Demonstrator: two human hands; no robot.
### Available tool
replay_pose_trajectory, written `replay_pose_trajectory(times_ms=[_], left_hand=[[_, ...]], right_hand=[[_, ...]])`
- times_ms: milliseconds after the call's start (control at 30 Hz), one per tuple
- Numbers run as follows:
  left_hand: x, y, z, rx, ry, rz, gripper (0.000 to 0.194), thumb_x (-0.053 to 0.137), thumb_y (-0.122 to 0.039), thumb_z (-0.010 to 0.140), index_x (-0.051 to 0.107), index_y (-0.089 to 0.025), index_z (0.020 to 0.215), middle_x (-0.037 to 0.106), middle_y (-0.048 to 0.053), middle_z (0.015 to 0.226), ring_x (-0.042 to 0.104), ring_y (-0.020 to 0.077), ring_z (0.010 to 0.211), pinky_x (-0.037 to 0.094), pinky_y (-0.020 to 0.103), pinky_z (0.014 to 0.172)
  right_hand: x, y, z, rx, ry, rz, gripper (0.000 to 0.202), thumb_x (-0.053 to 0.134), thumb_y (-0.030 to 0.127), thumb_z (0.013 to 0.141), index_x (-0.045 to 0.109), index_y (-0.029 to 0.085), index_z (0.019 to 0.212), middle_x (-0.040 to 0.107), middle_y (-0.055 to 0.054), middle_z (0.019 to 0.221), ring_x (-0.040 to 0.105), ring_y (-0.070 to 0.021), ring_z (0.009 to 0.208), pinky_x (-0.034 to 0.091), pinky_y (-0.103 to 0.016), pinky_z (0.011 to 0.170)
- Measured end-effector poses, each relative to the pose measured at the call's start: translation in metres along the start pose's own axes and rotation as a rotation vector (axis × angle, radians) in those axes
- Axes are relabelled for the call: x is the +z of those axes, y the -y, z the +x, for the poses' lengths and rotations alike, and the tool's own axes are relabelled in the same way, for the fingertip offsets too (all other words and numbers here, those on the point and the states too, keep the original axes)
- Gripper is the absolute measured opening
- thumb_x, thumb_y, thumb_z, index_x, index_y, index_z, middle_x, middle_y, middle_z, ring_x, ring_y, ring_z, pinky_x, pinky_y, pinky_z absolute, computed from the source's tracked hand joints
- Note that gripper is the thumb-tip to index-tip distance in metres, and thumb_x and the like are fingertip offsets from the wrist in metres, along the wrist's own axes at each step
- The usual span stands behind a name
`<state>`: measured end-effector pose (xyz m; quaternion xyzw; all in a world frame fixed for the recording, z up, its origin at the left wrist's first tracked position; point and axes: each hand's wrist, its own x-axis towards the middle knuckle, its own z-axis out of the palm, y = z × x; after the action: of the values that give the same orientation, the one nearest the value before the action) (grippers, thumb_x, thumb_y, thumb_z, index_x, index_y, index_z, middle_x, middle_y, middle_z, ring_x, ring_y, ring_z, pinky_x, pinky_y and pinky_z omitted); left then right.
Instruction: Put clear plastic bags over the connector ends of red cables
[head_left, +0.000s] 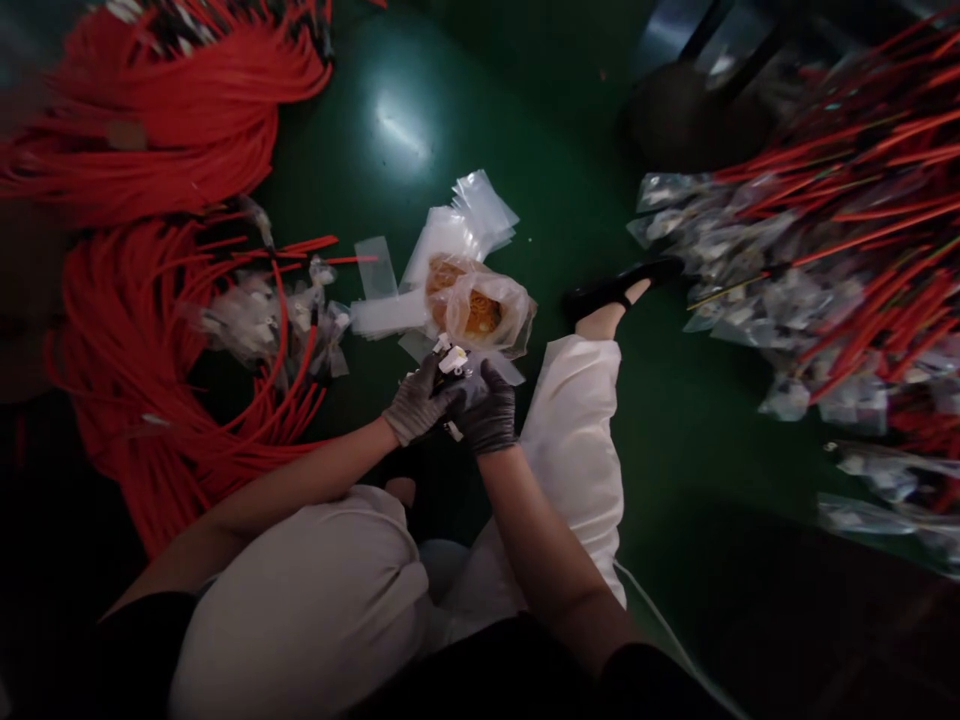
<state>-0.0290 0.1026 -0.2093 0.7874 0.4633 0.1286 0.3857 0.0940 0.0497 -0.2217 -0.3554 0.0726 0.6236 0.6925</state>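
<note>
Two gloved hands meet above the lap: left hand [417, 404] and right hand [487, 410], fingers of both pinched on one small white connector [453, 360]. Just beyond, on the green floor [675, 420], one bag of orange pieces [476, 305] and a stack of empty clear bags [480, 212]. Farther out, two red cable heaps [142, 300], left and right.
</note>
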Motion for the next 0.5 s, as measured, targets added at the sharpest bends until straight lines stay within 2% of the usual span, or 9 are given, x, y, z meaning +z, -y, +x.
replay_pose_trajectory(times_ms=[67,133,233,300,400,433,500], left_hand=[[0.002,0.005,-0.002,0.055,0.005,-0.025,0.044,0.060,-0.034,0.094,0.052,-0.017,0.133,0.072,0.013,0.121,0.069,0.0253,0.114,0.054,0.034,0.098],[0.005,0.007,-0.003,0.118,0.025,-0.062,0.038,0.053,-0.031,0.097,0.054,-0.017,0.132,0.071,0.014,0.124,0.068,0.0250,0.117,0.053,0.036,0.102],[0.005,0.008,0.003,0.194,0.121,-0.170,0.039,0.051,-0.029,0.096,0.057,-0.017,0.132,0.069,0.014,0.131,0.064,0.0261,0.124,0.050,0.039,0.108],[0.000,0.014,0.007,0.186,0.241,-0.260,0.046,0.058,-0.032,0.092,0.058,-0.018,0.135,0.069,0.012,0.132,0.063,0.0262,0.126,0.050,0.038,0.109],[-0.011,0.036,0.007,-0.006,0.492,-0.295,0.057,0.079,-0.037,0.072,0.065,-0.020,0.124,0.076,0.006,0.111,0.070,0.0266,0.107,0.057,0.036,0.095],[-0.015,0.044,0.004,-0.092,0.531,-0.308,0.053,0.081,-0.038,0.069,0.067,-0.020,0.117,0.076,0.004,0.101,0.071,0.0255,0.097,0.058,0.035,0.088],[-0.020,0.059,-0.002,-0.251,0.496,-0.376,0.039,0.072,-0.045,0.078,0.069,-0.019,0.106,0.074,0.004,0.086,0.070,0.0225,0.079,0.059,0.034,0.075]], right_hand=[[-0.007,0.010,0.007,-0.009,-0.086,0.116,0.019,0.058,0.040,0.081,0.060,0.023,0.090,0.073,-0.004,0.091,0.070,-0.0206,0.103,0.058,-0.039,0.095],[-0.010,0.020,0.010,-0.056,-0.110,0.116,0.018,0.058,0.039,0.082,0.058,0.023,0.089,0.072,-0.005,0.089,0.070,-0.0219,0.102,0.059,-0.042,0.094],[0.001,0.022,0.009,-0.134,-0.020,-0.049,0.026,0.060,0.047,0.082,0.060,0.023,0.093,0.071,-0.006,0.093,0.069,-0.0243,0.106,0.059,-0.045,0.093],[0.014,0.013,0.007,-0.192,0.006,-0.190,0.029,0.059,0.050,0.083,0.062,0.024,0.095,0.071,-0.005,0.094,0.069,-0.0235,0.105,0.059,-0.043,0.093],[0.025,-0.002,0.005,-0.214,-0.061,-0.266,0.028,0.056,0.050,0.084,0.064,0.025,0.094,0.070,-0.004,0.089,0.071,-0.0207,0.097,0.060,-0.040,0.091],[0.024,-0.006,0.006,-0.196,-0.064,-0.274,0.028,0.057,0.050,0.083,0.064,0.025,0.094,0.070,-0.004,0.088,0.071,-0.0207,0.097,0.060,-0.040,0.092],[0.017,-0.014,0.009,-0.166,-0.017,-0.363,0.029,0.058,0.051,0.082,0.064,0.024,0.093,0.072,-0.005,0.089,0.071,-0.0215,0.100,0.061,-0.040,0.093]])
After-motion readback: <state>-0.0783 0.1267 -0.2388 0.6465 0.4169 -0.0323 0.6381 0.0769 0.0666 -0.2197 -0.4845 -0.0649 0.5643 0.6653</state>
